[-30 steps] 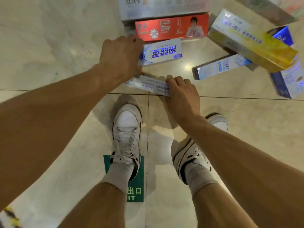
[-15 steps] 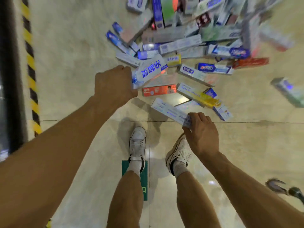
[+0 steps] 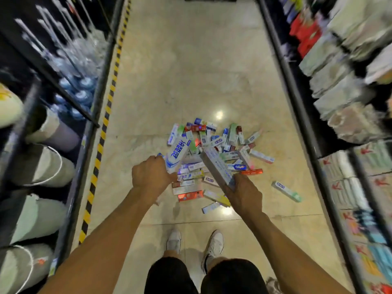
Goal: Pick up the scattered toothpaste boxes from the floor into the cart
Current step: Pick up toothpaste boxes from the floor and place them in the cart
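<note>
White shoes (image 3: 174, 240) nearest, on tiled floor (image 3: 191, 71). Left hand (image 3: 151, 177): fingers curled round near end of white-blue box (image 3: 177, 154), box raised off floor. Right hand (image 3: 244, 194): grips near end of long grey box (image 3: 216, 166), tilted far-left. Beyond hands: pile of toothpaste boxes (image 3: 212, 143) on floor; single green-white box (image 3: 286, 190) apart, right. Left shelf (image 3: 104, 66): goods blurred, possibly water bottles (image 3: 82, 96).

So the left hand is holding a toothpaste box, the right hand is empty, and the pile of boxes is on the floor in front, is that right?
The right hand is not empty: it grips a long pale box by its near end, as the head view shows. The left hand does hold a blue-and-white box, and the pile lies on the floor in front.
</note>
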A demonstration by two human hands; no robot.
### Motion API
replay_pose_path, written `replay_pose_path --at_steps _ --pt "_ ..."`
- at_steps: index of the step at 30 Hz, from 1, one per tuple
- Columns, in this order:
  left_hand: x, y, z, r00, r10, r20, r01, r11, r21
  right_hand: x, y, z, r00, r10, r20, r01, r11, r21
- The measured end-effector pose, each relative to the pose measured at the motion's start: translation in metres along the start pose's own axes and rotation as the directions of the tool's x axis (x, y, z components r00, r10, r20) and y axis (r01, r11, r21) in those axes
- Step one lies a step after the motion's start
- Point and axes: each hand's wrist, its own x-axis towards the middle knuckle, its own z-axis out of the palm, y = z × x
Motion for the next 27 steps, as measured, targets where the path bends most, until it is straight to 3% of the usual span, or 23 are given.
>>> replay_pose_path --at_steps 5,12,18,24,27 --pt "-0.02 0.035 -0.069 0.998 0.066 -0.022 -0.066 0.997 -0.045 -0.036 0.001 -0.079 0.98 0.156 -0.124 -0.15 0.987 0.06" --pt "-0.031 0.111 -0.113 0.902 0.418 -0.107 -0.422 0.906 -0.017 -0.106 0.021 -0.146 0.86 0.426 -0.281 -0.411 0.905 0.113" --pt "-0.084 0.194 -0.116 0.703 0.711 -0.011 -0.711 0.703 0.006 -0.202 0.058 -0.162 0.639 0.68 -0.36 -0.603 0.733 0.315" --pt "-0.185 0.278 -0.099 0.477 0.87 0.123 -0.878 0.477 0.031 -0.331 0.107 -0.164 0.357 0.862 -0.36 -0.711 0.5 0.494" --pt "-0.251 0.307 -0.087 0.371 0.921 0.119 -0.928 0.373 0.006 -0.395 0.134 -0.161 0.233 0.912 -0.337 -0.742 0.391 0.545"
